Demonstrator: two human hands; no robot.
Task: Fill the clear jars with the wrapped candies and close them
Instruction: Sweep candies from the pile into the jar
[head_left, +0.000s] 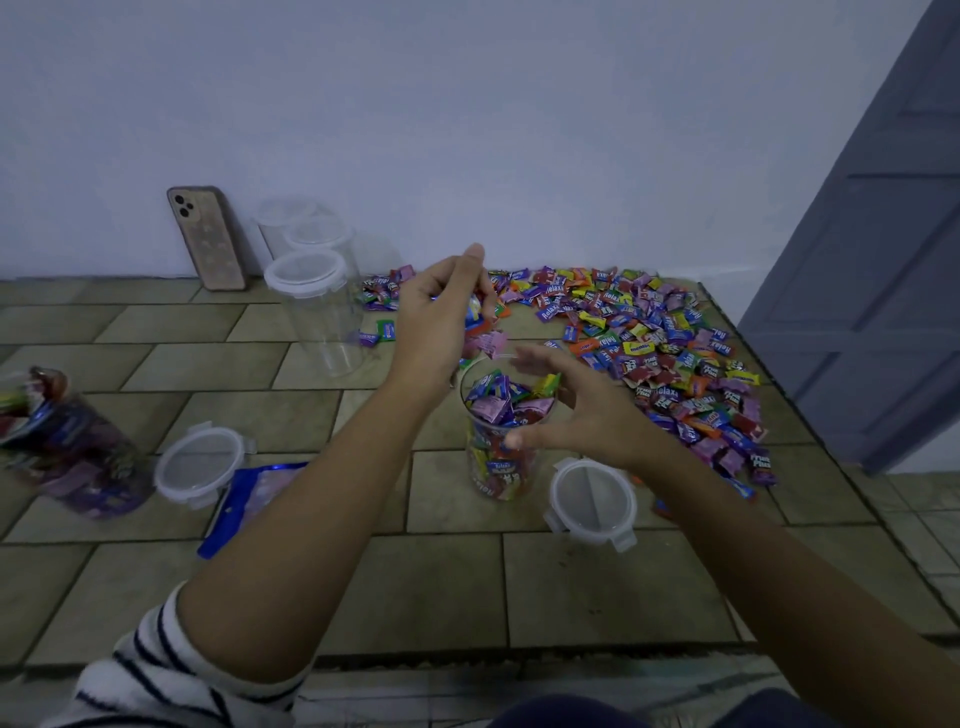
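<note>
A person sits on the floor, seen from a head-worn camera looking down along both bare forearms. The open jar (498, 467) stands upright straight ahead of them, its long axis vertical and its mouth facing up, filled with wrapped candies (506, 397) nearly to the rim. The left hand (439, 317) hovers just above and to the left of the mouth, fingers pinched round a small bunch of candies, and a few pink ones below it seem to be dropping towards the jar. The right hand (569, 410) is the nearer one, level with the rim on the jar's right side, fingers spread behind the mouth and thumb in front of the clear wall. Blur hides whether it touches or grips the jar. A loose lid (592, 501) lies flat on the floor just right of the jar's base, closest to the right hand, so capping looks like that hand's job. The candy pile (654, 353) spreads behind and to the right. Further left are a second lid (200, 465), a blue bag (244, 499), a blurred filled jar (67, 447), and lidded empty jars (317, 306) beside a phone (208, 239) leaning on the pale wall (519, 130). The floor (571, 587) has a brown brick-like tile pattern, and a grey door (883, 260) stands at right.
</note>
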